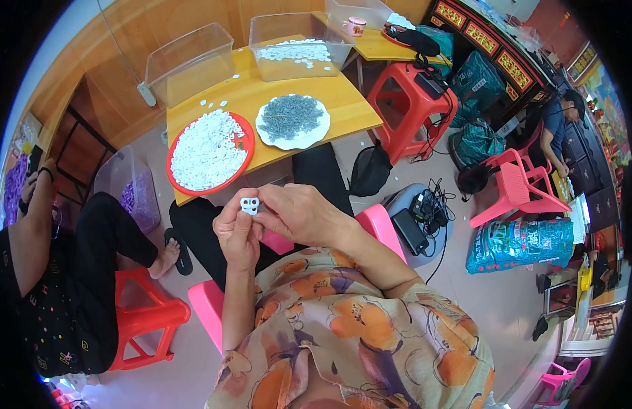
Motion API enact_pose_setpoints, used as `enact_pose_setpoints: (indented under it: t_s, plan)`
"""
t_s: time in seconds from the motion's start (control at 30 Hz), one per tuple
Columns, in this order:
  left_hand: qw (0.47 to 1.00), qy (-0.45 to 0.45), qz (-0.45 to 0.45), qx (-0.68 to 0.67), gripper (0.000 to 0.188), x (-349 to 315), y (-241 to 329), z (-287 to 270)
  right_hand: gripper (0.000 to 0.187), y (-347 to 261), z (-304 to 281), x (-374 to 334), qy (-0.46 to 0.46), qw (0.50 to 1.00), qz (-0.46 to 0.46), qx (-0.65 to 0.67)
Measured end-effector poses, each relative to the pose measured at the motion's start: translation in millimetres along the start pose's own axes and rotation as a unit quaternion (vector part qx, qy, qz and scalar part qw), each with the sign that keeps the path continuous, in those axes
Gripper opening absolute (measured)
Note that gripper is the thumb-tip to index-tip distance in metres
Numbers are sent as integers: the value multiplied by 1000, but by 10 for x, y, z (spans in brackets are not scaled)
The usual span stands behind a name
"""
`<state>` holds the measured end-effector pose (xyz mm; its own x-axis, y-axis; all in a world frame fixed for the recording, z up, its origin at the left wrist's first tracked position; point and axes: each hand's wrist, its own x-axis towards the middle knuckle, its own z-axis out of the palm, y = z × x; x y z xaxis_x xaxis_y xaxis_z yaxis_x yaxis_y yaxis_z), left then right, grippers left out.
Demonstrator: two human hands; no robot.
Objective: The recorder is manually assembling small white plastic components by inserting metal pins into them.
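Note:
A small white plastic piece with rounded openings is held up in front of my chest. My left hand pinches it between thumb and fingers. Against its right side press the closed fingertips of my right hand; whatever they hold, if anything, is hidden. Just beyond my hands, a red round tray is heaped with similar small white pieces. To its right, a white scalloped plate carries a pile of tiny grey parts, too small to name.
Clear plastic bins stand along the far side of the yellow table; one contains white pieces. A person sits at left near a bin of purple pieces. Red stools, cables and teal bags lie right.

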<state>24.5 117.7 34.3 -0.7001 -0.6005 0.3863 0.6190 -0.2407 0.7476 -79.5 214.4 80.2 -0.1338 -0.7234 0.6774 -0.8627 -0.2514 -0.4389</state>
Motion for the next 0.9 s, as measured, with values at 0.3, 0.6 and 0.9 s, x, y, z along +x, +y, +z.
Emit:
enact_pose_setpoints:
  t_s: [0.3, 0.6, 0.9]
  plan:
    - [998, 28, 29, 49, 42, -52, -86, 53, 19, -30, 53, -33, 49, 998, -29, -41]
    - [997, 48, 42, 46, 39, -92, -80, 150, 18, -40, 62, -71, 65, 997, -17, -36]
    - [977, 78, 57, 189, 31, -55, -42, 209, 20, 55, 153, -124, 77, 996, 1, -39]
